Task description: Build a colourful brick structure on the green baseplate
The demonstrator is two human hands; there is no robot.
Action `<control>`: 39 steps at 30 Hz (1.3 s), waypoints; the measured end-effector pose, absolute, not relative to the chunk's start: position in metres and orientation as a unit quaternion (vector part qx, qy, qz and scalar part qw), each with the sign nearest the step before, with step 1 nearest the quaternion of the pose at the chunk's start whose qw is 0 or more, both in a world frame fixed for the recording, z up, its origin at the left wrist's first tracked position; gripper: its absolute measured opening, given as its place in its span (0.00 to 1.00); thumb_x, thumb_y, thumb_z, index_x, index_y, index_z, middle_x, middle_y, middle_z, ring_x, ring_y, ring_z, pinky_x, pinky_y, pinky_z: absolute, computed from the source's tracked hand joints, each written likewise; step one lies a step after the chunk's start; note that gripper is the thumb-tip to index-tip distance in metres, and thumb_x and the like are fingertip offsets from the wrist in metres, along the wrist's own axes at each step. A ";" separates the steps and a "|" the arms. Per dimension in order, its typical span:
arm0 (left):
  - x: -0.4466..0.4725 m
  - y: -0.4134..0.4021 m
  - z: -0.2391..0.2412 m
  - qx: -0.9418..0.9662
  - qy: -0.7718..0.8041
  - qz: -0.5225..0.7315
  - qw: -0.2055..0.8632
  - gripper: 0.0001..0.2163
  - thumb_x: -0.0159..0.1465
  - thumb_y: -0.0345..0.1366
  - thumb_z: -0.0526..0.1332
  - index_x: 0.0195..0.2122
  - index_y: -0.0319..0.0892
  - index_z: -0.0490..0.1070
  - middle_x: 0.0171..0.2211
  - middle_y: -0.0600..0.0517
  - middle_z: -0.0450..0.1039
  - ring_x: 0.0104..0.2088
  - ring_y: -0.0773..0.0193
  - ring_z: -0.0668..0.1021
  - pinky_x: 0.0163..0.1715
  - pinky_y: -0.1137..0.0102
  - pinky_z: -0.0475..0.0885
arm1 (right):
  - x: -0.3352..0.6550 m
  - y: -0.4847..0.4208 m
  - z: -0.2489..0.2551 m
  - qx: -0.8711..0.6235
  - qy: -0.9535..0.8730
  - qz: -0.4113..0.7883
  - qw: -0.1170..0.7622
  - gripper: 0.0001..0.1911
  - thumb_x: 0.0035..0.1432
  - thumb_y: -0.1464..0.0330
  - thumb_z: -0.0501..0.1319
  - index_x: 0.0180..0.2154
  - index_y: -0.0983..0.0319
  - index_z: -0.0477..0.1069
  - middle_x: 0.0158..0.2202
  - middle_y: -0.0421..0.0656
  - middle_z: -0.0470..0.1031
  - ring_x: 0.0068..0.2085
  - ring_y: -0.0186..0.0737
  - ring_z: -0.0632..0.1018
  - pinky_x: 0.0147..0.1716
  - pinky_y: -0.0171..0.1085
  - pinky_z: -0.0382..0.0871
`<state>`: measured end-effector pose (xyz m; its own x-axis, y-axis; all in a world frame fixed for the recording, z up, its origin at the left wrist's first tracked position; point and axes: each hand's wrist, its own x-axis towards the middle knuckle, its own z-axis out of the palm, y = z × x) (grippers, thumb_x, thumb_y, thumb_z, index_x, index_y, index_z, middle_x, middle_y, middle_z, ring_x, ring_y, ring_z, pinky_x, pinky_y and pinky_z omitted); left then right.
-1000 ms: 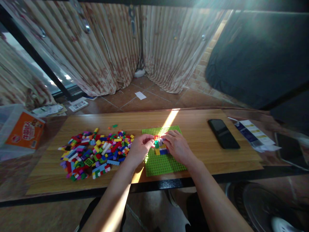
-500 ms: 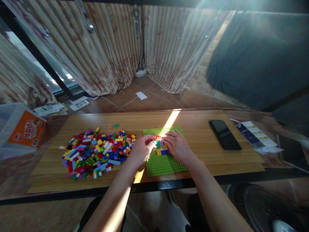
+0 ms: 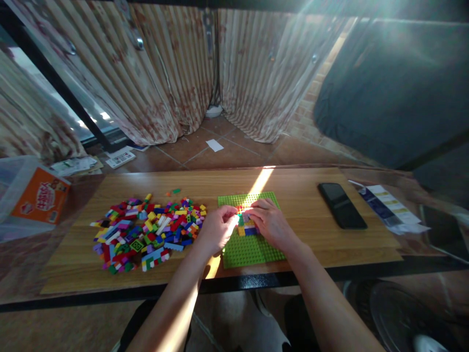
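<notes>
The left hand (image 3: 220,227) was held with thumb and fingertips nearly together, the right hand (image 3: 269,221) loosely curled; whether anything was gripped could not be told. Between them, joined bricks (image 3: 247,230) were set on the green baseplate (image 3: 244,253), with loose bricks (image 3: 154,230) heaped at left.

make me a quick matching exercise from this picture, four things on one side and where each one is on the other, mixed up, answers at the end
Things
1. phone
2. baseplate
3. loose brick pile
4. plastic box

Places
A. spread over the left part of the wooden tabletop
B. at the picture's left edge, beyond the tabletop's left end
C. lying on the right part of the tabletop
D. near the middle of the tabletop, with the left hand and right hand reaching over it

Right pairs: 1-C, 2-D, 3-A, 4-B
</notes>
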<state>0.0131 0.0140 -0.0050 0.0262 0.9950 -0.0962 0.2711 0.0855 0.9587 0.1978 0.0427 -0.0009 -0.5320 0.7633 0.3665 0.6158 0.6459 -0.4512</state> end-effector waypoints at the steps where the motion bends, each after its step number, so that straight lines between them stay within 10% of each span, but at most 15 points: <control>1: 0.013 0.014 -0.005 0.554 0.580 0.386 0.455 0.09 0.59 0.36 0.61 0.39 0.40 0.74 0.32 0.49 0.78 0.31 0.63 0.78 0.33 0.68 0.72 | 0.198 0.043 -0.002 -0.400 -0.863 0.132 0.278 0.10 0.64 0.71 0.57 0.37 0.58 0.78 0.40 0.45 0.75 0.43 0.44 0.71 0.43 0.44 0.69; 39: 0.058 -0.010 0.005 0.751 0.640 0.162 0.012 0.16 0.65 0.38 0.57 0.54 0.49 0.70 0.56 0.45 0.68 0.49 0.49 0.72 0.50 0.52 0.69 | 0.199 0.048 -0.006 -0.543 -0.716 0.219 0.380 0.09 0.55 0.76 0.57 0.35 0.61 0.75 0.37 0.46 0.74 0.37 0.40 0.75 0.38 0.40 0.71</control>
